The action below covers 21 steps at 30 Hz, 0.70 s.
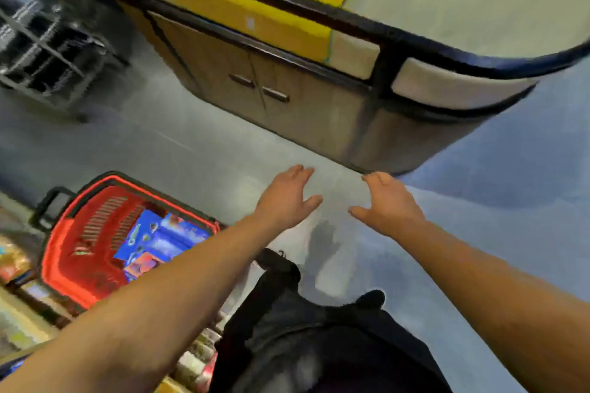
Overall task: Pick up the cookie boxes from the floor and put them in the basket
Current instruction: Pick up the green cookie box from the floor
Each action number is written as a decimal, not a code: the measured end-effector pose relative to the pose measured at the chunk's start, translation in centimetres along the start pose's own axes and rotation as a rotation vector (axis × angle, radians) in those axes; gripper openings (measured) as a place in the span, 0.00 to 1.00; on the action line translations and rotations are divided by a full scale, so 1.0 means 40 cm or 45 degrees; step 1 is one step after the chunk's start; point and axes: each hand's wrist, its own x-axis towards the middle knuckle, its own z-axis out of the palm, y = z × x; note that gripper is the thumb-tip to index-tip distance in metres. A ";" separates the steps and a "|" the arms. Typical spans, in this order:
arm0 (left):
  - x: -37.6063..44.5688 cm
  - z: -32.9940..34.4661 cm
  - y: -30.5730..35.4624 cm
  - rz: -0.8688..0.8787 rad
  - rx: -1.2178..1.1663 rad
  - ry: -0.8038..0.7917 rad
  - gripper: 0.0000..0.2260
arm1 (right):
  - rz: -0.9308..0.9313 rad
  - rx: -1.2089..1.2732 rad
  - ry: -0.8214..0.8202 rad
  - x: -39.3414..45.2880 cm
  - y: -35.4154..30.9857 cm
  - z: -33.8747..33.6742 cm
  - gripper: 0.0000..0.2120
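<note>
Down on the grey floor [198,150] sits the red basket [68,268], with blue cookie boxes [159,242] lying inside it. Both arms reach forward: the left hand [287,198] and the right hand [388,204] hover spread, palms down, holding nothing, just before a wooden cabinet [287,99]

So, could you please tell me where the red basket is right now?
In the head view the red basket sits on the floor at lower left, beside the left forearm, with blue cookie boxes inside.
</note>
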 end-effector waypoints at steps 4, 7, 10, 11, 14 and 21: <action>0.052 0.099 0.277 0.180 0.110 -0.027 0.31 | 0.197 0.117 0.127 -0.141 0.268 -0.051 0.38; 0.071 0.179 0.497 0.296 0.136 -0.081 0.31 | 0.329 0.178 0.250 -0.252 0.461 -0.093 0.37; 0.092 0.240 0.672 0.383 0.116 -0.149 0.31 | 0.476 0.249 0.330 -0.340 0.609 -0.133 0.38; 0.101 0.253 0.715 0.403 0.117 -0.157 0.31 | 0.511 0.270 0.352 -0.359 0.646 -0.143 0.38; 0.150 0.286 0.857 0.478 0.154 -0.167 0.31 | 0.605 0.299 0.411 -0.410 0.761 -0.186 0.37; 0.349 0.337 1.146 0.629 0.158 -0.181 0.31 | 0.755 0.322 0.507 -0.413 1.022 -0.314 0.36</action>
